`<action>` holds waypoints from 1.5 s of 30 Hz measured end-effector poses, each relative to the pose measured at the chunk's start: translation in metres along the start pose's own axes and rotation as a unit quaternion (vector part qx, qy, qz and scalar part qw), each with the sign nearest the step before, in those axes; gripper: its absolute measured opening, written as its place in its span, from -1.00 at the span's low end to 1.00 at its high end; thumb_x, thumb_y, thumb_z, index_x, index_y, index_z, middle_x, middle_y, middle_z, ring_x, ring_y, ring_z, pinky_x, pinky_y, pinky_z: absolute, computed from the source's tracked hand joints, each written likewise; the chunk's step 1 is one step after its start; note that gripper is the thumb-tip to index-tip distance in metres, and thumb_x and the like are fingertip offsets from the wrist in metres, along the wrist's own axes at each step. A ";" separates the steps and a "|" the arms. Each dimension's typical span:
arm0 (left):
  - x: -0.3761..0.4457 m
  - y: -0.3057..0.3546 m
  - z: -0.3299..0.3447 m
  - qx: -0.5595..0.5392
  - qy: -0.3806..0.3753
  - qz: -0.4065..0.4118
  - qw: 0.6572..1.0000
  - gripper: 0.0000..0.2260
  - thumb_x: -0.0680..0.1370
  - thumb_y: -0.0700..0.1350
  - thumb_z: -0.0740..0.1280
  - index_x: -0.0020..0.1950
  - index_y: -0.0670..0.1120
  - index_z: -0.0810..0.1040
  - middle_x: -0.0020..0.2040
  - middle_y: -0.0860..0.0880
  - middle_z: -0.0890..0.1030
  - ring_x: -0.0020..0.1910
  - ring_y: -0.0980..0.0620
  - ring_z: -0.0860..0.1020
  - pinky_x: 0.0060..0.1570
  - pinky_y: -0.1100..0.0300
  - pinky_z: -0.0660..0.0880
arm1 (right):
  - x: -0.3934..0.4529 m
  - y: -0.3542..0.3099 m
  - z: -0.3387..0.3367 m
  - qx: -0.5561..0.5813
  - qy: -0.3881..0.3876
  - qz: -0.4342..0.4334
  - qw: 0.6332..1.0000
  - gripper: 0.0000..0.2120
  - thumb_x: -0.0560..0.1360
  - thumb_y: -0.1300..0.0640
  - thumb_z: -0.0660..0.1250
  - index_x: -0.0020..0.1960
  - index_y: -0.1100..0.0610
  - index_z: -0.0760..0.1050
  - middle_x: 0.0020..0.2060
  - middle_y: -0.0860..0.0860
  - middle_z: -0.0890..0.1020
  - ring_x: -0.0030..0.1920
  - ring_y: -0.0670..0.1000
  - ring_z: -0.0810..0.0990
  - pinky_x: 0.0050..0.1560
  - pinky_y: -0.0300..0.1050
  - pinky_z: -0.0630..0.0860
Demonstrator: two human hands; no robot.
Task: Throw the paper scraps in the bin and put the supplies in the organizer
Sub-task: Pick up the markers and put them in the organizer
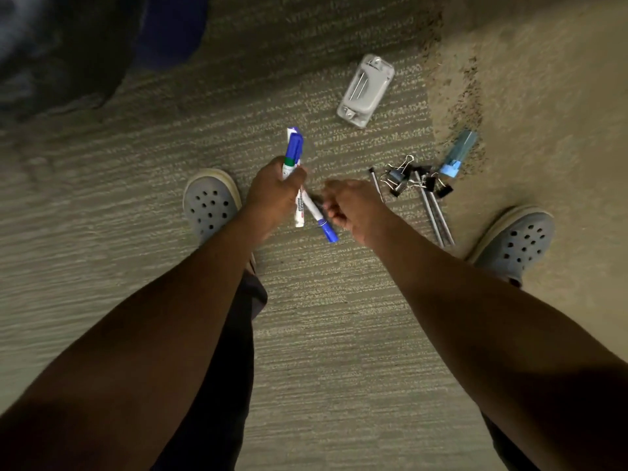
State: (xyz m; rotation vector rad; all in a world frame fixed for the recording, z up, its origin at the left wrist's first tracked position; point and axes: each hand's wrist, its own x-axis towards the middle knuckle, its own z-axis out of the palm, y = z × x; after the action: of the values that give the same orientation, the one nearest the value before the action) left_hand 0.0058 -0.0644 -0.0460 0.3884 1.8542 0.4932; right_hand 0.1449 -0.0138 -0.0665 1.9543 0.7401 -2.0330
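My left hand grips a bunch of white markers, their blue caps sticking up past my fingers and their lower ends showing below my fist. One blue-capped marker slants down to the right under that hand. My right hand hovers just right of it with the fingers curled; I see nothing held in it. On the carpet to the right lie several black binder clips, two grey pens, a blue-capped clear tube and a grey stapler.
My two grey clogs stand on the striped carpet on either side of the supplies. A dark rounded object fills the top left corner. A lighter carpet patch lies to the right.
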 end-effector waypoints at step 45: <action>-0.491 0.378 -0.379 -0.297 -0.260 0.041 0.918 -0.81 0.48 -0.18 0.44 0.05 -0.15 0.54 -0.26 -0.12 0.50 -0.51 0.12 0.35 -0.57 0.32 0.28 | -0.669 -0.301 0.089 -0.584 0.181 -0.704 0.362 -0.80 0.50 -0.02 0.29 0.08 0.01 0.53 -0.37 -0.05 0.55 -0.44 0.01 0.53 -0.52 -0.12 0.44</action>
State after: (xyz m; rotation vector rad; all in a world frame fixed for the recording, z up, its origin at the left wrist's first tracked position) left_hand -0.1843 -0.0359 0.6541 0.1581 1.1061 0.8835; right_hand -0.0222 0.0769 0.6479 0.4144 3.3159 -0.2096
